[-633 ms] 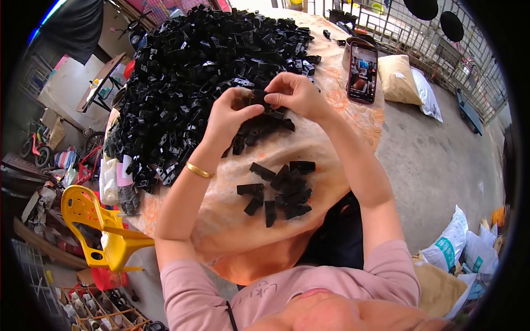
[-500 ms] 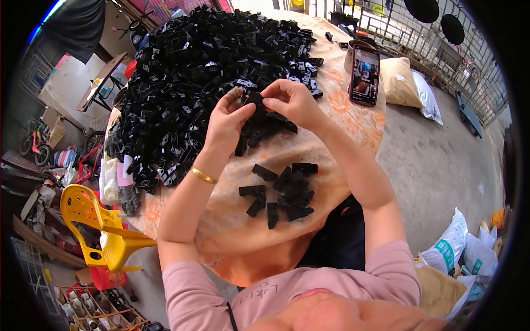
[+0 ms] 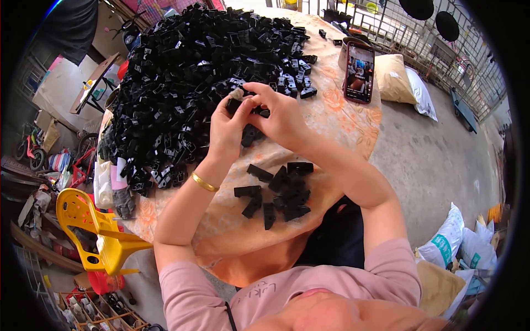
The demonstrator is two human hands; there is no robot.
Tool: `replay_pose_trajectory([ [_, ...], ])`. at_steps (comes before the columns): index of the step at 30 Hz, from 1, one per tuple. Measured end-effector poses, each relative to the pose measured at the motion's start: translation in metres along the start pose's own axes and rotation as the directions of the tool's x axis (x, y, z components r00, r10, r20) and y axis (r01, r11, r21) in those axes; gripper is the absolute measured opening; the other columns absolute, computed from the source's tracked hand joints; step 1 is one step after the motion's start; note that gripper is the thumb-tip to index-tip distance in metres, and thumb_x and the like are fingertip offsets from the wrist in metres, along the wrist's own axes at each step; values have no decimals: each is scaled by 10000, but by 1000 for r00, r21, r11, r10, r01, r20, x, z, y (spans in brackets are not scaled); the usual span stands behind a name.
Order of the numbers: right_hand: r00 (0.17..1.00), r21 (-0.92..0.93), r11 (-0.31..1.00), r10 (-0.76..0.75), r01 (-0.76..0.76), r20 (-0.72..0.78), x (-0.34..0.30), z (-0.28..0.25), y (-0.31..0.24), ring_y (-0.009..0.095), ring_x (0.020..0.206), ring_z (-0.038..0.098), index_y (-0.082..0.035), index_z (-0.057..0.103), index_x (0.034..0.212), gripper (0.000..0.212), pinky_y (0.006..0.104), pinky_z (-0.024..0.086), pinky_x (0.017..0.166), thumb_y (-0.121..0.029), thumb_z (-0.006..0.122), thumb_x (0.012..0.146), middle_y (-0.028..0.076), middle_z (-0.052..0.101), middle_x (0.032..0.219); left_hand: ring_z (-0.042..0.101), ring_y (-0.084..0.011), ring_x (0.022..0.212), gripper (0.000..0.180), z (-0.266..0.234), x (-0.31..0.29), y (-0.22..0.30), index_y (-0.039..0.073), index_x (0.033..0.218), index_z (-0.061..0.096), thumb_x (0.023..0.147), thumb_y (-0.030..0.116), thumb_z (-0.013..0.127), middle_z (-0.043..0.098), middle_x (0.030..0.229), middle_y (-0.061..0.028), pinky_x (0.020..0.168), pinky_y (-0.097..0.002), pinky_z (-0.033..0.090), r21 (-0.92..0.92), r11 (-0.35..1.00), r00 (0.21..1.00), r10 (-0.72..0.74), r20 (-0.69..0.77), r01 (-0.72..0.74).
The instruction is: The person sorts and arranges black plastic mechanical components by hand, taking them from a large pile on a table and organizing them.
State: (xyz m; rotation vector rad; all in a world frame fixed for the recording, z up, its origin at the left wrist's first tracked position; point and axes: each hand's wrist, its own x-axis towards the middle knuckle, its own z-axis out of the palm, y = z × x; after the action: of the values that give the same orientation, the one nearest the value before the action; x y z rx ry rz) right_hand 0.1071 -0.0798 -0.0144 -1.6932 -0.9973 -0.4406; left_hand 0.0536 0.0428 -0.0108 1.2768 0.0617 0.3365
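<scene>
Both hands have been kept together at the near edge of the heap since the earlier frames, with only slight shifts of the fingers. A small black moulded plastic part, angular and glossy, is pinched between the left hand and the right hand, fingertips closed on it from both sides; its finer shape is hidden by the fingers. It is held just above the round table with a peach floral cloth. A large heap of similar black plastic parts lies behind, and a small group of black parts lies nearer the person. A gold bangle is worn on the left wrist.
</scene>
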Motion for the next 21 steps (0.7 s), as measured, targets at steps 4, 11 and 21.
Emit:
replay_pose_trajectory([
  [4, 990, 261, 965, -10, -27, 140, 14, -15, 6, 130, 798, 595, -61, 598, 1042, 406, 261, 503, 670, -126, 762, 676, 57, 615, 962, 596, -121, 842, 198, 3, -2, 10, -51, 1034, 538, 879, 71, 544, 618, 938, -90, 755, -226, 489, 92, 991, 996, 94, -10, -93],
  [11, 963, -343, 904, 207, -255, -171, 62, -62, 124, 268, 961, 590, -70, 605, 1063, 328, 357, 462, 842, -91, 514, 749, 152, 601, 1078, 579, -214, 829, 284, 16, -24, 2, 20, 1098, 553, 822, 72, 594, 604, 957, -119, 757, -312, 464, 636, 578, 768, -24, 640, -511],
  [21, 898, -602, 742, 431, -296, 89, 75, -57, 173, 268, 888, 619, -84, 672, 963, 273, 334, 471, 816, -212, 643, 724, 149, 653, 925, 484, -275, 877, 238, 6, -10, -12, 35, 983, 597, 768, 137, 606, 570, 951, -82, 820, -350, 402, 686, 227, 723, 225, 653, -691],
])
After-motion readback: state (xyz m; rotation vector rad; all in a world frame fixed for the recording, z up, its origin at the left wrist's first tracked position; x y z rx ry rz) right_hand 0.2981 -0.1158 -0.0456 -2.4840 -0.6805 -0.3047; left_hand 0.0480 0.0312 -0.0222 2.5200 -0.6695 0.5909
